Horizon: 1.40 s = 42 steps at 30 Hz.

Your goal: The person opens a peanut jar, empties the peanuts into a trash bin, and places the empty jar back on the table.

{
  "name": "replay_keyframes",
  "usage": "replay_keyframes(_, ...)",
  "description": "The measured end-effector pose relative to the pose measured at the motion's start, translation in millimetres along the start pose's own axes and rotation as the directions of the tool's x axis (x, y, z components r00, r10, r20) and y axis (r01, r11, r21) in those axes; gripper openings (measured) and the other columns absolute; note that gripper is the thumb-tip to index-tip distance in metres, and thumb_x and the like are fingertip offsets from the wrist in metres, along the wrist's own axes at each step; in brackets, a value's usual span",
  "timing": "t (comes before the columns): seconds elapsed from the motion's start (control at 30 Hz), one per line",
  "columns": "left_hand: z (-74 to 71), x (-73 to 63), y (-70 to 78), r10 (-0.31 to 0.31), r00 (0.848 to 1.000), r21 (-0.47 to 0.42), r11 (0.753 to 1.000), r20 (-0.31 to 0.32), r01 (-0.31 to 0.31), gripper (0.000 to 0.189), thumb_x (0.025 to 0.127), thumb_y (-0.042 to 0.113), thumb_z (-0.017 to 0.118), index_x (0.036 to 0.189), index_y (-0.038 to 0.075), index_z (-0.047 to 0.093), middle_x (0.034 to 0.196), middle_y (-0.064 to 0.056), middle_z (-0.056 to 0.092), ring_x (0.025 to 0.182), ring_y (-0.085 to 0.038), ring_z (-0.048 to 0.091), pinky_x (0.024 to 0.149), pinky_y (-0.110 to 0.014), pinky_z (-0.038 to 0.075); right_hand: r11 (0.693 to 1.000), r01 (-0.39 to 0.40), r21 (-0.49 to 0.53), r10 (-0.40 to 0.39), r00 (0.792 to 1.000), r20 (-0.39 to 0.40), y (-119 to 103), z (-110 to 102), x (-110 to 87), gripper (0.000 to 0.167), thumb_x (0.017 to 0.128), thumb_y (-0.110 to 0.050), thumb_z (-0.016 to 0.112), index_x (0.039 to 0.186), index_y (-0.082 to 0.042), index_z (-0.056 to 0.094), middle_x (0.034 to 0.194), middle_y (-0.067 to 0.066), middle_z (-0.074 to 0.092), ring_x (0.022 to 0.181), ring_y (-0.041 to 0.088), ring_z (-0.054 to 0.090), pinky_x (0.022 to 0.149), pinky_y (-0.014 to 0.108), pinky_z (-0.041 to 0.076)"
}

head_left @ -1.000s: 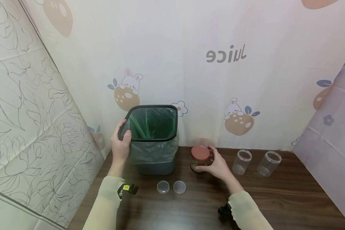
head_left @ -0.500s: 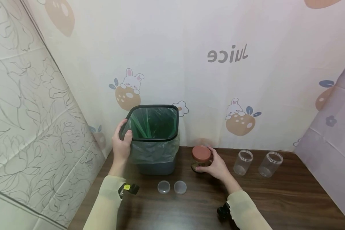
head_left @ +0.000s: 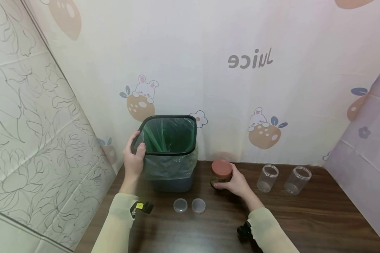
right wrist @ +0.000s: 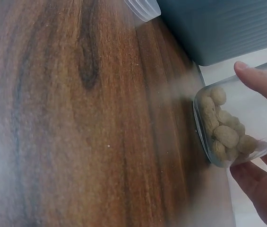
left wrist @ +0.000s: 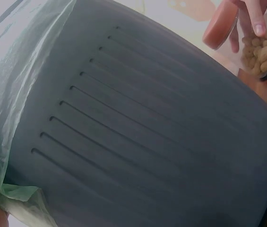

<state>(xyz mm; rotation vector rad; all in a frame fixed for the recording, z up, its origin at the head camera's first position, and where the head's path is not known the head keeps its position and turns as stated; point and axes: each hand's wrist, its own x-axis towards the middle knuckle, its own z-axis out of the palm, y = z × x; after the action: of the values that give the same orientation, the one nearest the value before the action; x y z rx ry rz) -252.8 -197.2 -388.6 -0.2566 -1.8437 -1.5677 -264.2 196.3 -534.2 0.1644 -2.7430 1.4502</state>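
My left hand (head_left: 134,161) grips the left side of the black rim of a grey trash bin (head_left: 172,185), thumb outside toward me and fingers behind. A translucent green bag (head_left: 169,167) lines the bin and folds over its outside. To the bin's right, my right hand (head_left: 238,182) holds a clear jar with a reddish-pink lid (head_left: 221,168), thumb in front and fingers round the far side. Tan nuts, like peanuts in the shell (right wrist: 226,136), fill the lower part of this upright jar. In the right wrist view its base is right at the dark wood tabletop (right wrist: 100,142).
Two lidless clear jars (head_left: 267,178) stand farther right on the table. In front of the bin lie two small clear round lids (head_left: 180,205). A patterned curtain (head_left: 215,88) hangs behind the table, and more printed cloth (head_left: 44,133) closes off the left side.
The fingers of my right hand have drawn in closer round the jar, and its wrist has shifted slightly left. My left hand and the bin have stayed put.
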Motion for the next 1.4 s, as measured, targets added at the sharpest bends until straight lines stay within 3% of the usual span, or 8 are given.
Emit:
replay_keyframes(0.17,0.3,-0.1,2.7,-0.01,1.0,0.007,1.0,-0.001,0.01,0.059,0.099,0.024,0.058,0.149,-0.009,0.059,0.154,-0.028,0.059,0.146,-0.043,0.052,0.12,-0.067,0.036,1.0,-0.011,0.001,0.011,1.0,0.0,-1.1,-0.9,0.2,0.111,0.076,-0.035,0.103,0.161,-0.003,0.039,0.154,0.025,0.057,0.143,0.045,0.054,0.117,0.065,0.042)
replay_keyframes(0.33,1.1,0.1,2.0,-0.009,1.0,0.007,1.0,-0.006,0.009,0.06,0.099,0.024,0.058,0.148,-0.01,0.059,0.153,-0.029,0.059,0.146,-0.045,0.052,0.119,-0.071,0.035,1.0,-0.012,-0.01,0.012,1.0,-0.005,-0.7,-1.8,-0.6,0.107,0.078,-0.034,0.102,0.16,-0.004,0.04,0.153,0.025,0.058,0.142,0.045,0.055,0.116,0.064,0.044)
replay_keyframes(0.57,0.8,-0.5,1.1,-0.013,1.0,0.003,1.0,0.0,0.013,0.059,0.097,0.021,0.06,0.148,-0.009,0.06,0.152,-0.03,0.059,0.143,-0.045,0.054,0.119,-0.072,0.034,0.999,0.02,-0.042,-0.021,0.999,-0.024,-2.7,-7.4,-5.9,0.105,0.076,-0.034,0.103,0.158,-0.004,0.044,0.15,0.024,0.061,0.139,0.044,0.058,0.113,0.064,0.046)
replay_keyframes(0.87,1.1,-0.2,1.4,-0.006,1.0,0.006,1.0,-0.005,0.006,0.058,0.097,0.019,0.06,0.147,-0.009,0.06,0.152,-0.03,0.059,0.144,-0.044,0.053,0.12,-0.07,0.034,0.993,0.103,-0.051,-0.106,0.993,-0.06,-5.1,-28.4,-19.3,0.103,0.075,-0.038,0.103,0.157,-0.009,0.049,0.145,0.017,0.065,0.132,0.038,0.063,0.106,0.06,0.053)
replay_keyframes(1.17,-0.7,0.2,2.3,-0.004,1.0,0.008,1.0,-0.002,0.005,0.06,0.097,0.023,0.061,0.148,-0.009,0.06,0.153,-0.029,0.059,0.145,-0.044,0.053,0.122,-0.065,0.034,0.987,0.149,-0.055,-0.155,0.98,-0.127,-27.3,-55.0,-37.7,0.106,0.077,-0.041,0.102,0.16,-0.006,0.047,0.146,0.018,0.062,0.137,0.04,0.06,0.111,0.061,0.051)
replay_keyframes(1.33,-1.0,4.7,-28.5,0.002,1.0,0.016,1.0,-0.007,-0.002,0.06,0.098,0.022,0.062,0.151,-0.005,0.06,0.155,-0.026,0.059,0.146,-0.044,0.052,0.122,-0.066,0.033,0.986,0.153,-0.06,-0.161,0.974,-0.157,-40.0,-68.0,-49.3,0.105,0.078,-0.04,0.102,0.161,-0.008,0.046,0.147,0.017,0.061,0.136,0.039,0.06,0.11,0.061,0.051)
replay_keyframes(1.4,-1.2,6.7,-41.7,0.002,1.0,0.019,1.0,-0.01,-0.002,0.059,0.097,0.022,0.062,0.152,-0.001,0.061,0.155,-0.022,0.06,0.146,-0.041,0.053,0.122,-0.066,0.033,0.985,0.157,-0.069,-0.166,0.971,-0.169,-45.6,-72.9,-53.8,0.105,0.079,-0.039,0.101,0.162,-0.01,0.045,0.147,0.015,0.061,0.135,0.037,0.061,0.11,0.056,0.053)
